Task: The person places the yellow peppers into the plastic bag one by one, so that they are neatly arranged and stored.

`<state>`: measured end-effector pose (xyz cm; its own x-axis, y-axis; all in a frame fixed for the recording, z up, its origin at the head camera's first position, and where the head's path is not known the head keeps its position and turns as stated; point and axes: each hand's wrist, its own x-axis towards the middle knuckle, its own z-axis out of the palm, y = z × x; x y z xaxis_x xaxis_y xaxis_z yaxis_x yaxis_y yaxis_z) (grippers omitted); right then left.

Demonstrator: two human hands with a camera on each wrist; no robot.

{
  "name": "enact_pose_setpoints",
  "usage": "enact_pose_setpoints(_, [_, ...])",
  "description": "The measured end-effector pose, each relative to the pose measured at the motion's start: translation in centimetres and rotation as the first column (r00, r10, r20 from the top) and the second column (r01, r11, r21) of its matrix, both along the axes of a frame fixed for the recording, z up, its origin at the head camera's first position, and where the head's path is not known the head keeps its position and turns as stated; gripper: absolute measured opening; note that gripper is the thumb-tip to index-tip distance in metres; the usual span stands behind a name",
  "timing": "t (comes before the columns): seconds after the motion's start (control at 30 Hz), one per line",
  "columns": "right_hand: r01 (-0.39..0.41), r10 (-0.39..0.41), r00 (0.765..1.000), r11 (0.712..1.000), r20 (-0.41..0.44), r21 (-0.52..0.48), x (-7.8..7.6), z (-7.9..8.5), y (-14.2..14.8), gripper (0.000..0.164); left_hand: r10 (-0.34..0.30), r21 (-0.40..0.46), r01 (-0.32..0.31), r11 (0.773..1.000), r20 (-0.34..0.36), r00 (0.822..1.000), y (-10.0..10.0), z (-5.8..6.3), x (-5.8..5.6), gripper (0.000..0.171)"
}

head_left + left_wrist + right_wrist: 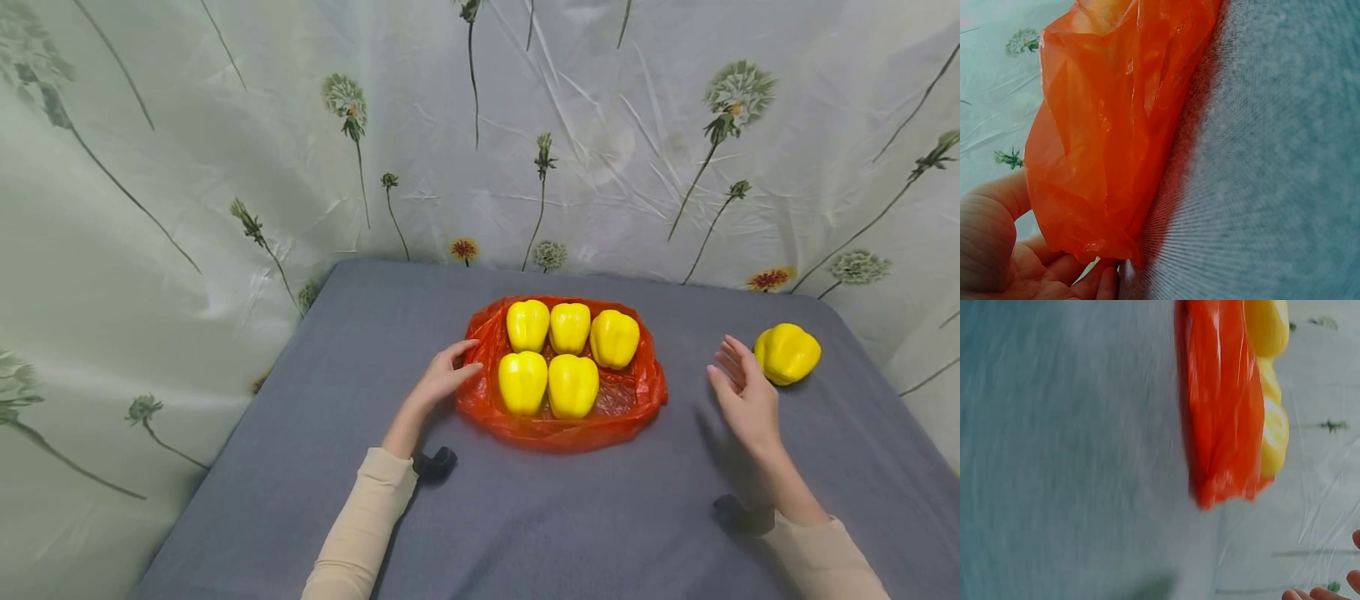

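A red plastic bag [562, 433] lies with its sides folded down on the table. Inside are yellow bell peppers [522, 383], in a back and a front row. At the bag's left edge my left hand [442, 375] holds the rim, its thumb and fingers about the plastic [1104, 144]; some fingertips are hidden. Off to the right, my right hand [750, 408] hovers with loosely bent fingers and nothing in it. Just beyond it a single yellow bell pepper [787, 354] lies on the table. Only fingertips of that hand [1329, 592] show in the right wrist view.
A grey cloth [300, 500] covers the table. Behind and to the left hangs a pale curtain [480, 208] with printed dandelions. Inside the bag, a bare patch of red plastic [617, 395] shows at the front right.
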<state>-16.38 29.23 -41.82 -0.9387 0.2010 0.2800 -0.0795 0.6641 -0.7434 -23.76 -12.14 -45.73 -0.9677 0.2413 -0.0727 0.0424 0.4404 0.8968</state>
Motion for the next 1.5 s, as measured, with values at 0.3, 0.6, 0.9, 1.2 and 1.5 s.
enact_pose_setpoints(0.3, [0.245,-0.244,0.970,0.966,0.021,-0.078,-0.5,0.2,2.8,0.052,0.014,-0.012,-0.014,1.000,-0.010,1.000,0.0,-0.7,-0.4,0.053])
enact_pose_setpoints(0.6, [0.325,-0.327,0.944,0.944,-0.030,-0.054,-0.4,0.1,5.2,0.052,0.016,0.011,-0.016,1.000,-0.019,1.000,0.0,-0.7,-0.3,0.054])
enact_pose_setpoints(0.9, [0.375,-0.375,0.927,0.927,0.017,-0.004,-1.2,0.0,7.5,0.054,-0.004,0.042,0.006,0.999,-0.047,0.999,0.1,-0.5,-0.2,0.054])
enact_pose_setpoints(1.2, [0.387,-0.385,0.914,0.922,0.127,0.014,-2.6,-0.2,9.6,0.059,0.010,0.036,-0.009,0.999,-0.026,1.000,0.1,-0.6,0.0,0.054])
enact_pose_setpoints(1.5, [0.410,-0.392,0.889,0.912,0.236,-0.030,-3.5,-0.8,10.8,0.061,0.007,0.046,-0.004,0.999,-0.052,0.999,0.1,-0.4,-0.1,0.053])
